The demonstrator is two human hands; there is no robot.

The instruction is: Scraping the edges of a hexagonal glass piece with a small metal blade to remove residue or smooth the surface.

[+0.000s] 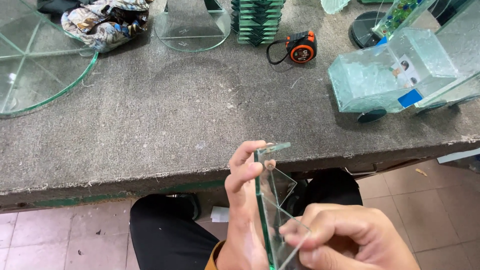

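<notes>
Seen from above, two hands working in front of the lap, below the near edge of the table [150, 125]. Left hand [245, 200] closed around a flat glass piece [272, 200], fingers on the far face and thumb side toward the body, so that the pane stands on edge and its green rim faces the camera. Held like this probably to keep the flat faces free of prints and to give the other hand access to the edge. Right hand [345, 235] curled tight at the lower corner of the same glass, fingertips pinching it; maybe a small tool or a second thin sheet between the fingers, but not clear enough to tell. Glass well apart from the table, above the dark trousers [165, 230] and the tiled floor [60, 240].

On the felt-covered table, farther away: an orange and black tape measure [301, 47] with its strap, near a stack of green-edged glass pieces [256, 22]. To the right a small glass box on wheels [370, 80], with a blue tape patch. To the left a large round glass disc [35, 65], a smaller round glass [192, 25], and a crumpled patterned cloth [105, 22] between them.
</notes>
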